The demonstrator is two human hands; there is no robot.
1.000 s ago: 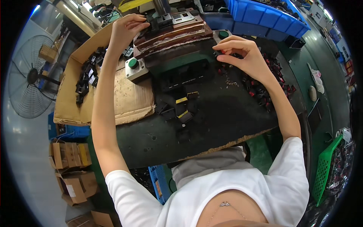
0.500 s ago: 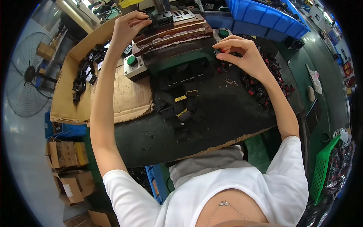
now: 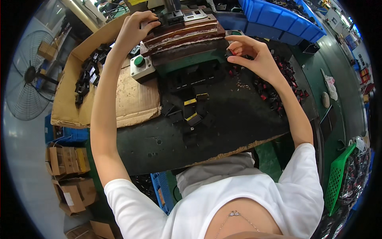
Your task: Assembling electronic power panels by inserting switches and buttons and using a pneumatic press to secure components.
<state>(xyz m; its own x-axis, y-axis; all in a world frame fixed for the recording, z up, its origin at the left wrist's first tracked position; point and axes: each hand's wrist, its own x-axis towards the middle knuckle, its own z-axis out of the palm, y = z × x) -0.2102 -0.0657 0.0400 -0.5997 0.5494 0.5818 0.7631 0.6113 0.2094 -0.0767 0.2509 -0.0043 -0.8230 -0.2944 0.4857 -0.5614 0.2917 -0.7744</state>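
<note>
My left hand (image 3: 137, 27) rests on the far left corner of a brown press fixture (image 3: 181, 34), fingers curled over a small black part there. My right hand (image 3: 250, 53) hovers at the fixture's right end, thumb and fingers pinched on a small black and red part. A grey box with a green push button (image 3: 140, 67) sits just left of the fixture. Several black parts with yellow labels (image 3: 191, 109) lie on the dark worktop (image 3: 223, 127) in front of me. A pile of small black and red parts (image 3: 274, 87) lies under my right forearm.
A cardboard sheet (image 3: 131, 99) covers the left of the bench, with black parts (image 3: 85, 77) at its far edge. Blue bins (image 3: 278, 18) stand at the back right. A floor fan (image 3: 28, 85) and cardboard boxes (image 3: 67, 175) are at left; a green crate (image 3: 338, 179) at right.
Both hands have stayed at the fixture. The view has shifted slightly; my right fingers have closed a little more on the small part.
</note>
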